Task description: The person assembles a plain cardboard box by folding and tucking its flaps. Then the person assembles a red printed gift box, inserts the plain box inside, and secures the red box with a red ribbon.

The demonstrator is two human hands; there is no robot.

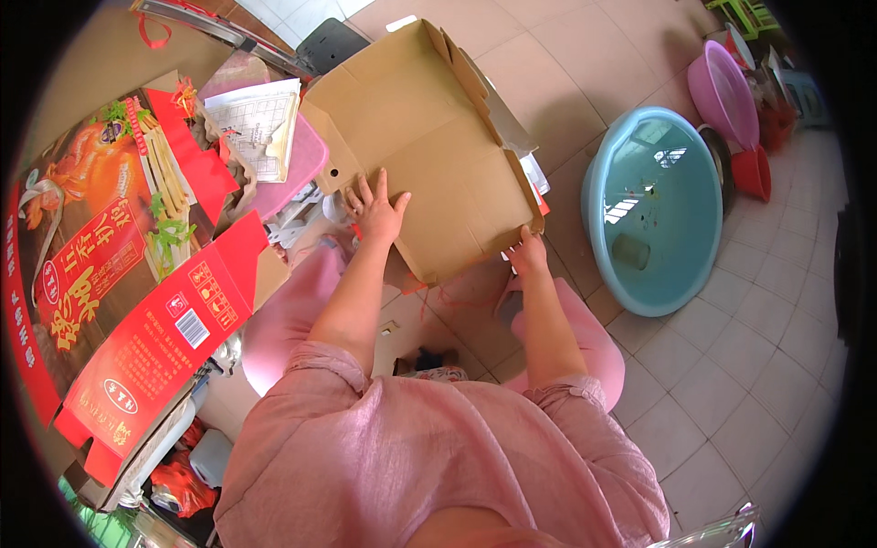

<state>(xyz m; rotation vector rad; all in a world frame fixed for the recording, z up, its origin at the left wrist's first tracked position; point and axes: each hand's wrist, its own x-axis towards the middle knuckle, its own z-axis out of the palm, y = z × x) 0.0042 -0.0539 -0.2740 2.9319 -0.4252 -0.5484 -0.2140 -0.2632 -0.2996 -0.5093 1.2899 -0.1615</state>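
Observation:
An unfolded brown cardboard box [438, 151] lies in front of me, its plain inner side up, with raised flaps along its right edge. My left hand [375, 214] rests on its lower left part, fingers spread, holding nothing. At the bottom right corner my right hand [529, 252] grips the cardboard edge, with its fingers partly hidden beneath. Left of the box stands a pink plastic surface [312, 154], which bears printed papers [264, 130] and a grey egg-tray-like piece of pulp.
A large blue basin [658, 212] of water stands on the tiled floor at right. Beyond it are a pink basin [723, 92] and a red scoop [751, 173]. A big red printed food carton [164, 356] fills the left side, above a red plastic bag [179, 483].

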